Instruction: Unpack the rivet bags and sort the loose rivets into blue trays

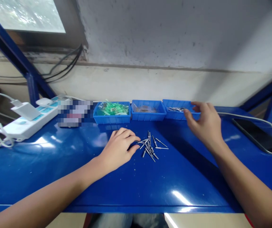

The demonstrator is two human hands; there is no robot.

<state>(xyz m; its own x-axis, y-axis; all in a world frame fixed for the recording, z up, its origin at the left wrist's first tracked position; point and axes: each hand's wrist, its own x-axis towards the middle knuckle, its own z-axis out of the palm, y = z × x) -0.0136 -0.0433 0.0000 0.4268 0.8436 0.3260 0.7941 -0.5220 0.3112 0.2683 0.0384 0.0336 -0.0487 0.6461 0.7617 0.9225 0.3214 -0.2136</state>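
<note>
While our left hand (118, 147) curls half-closed by blind rivets (149, 147), grip unclear, midway between the surface's (117, 193) edges, our right hand (206, 123) spreads, empty, at the rightmost blue bin (176, 115), far edge.

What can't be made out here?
Head view throughout:
Pixelated object beside white plastic power strip: masked.
Rightmost blue rectangular plastic bin: right hand hides part.
Flat black rectangular phone: right edge cuts it off.
Thin silver metal pins: whether left hand grips one, too small.
</note>
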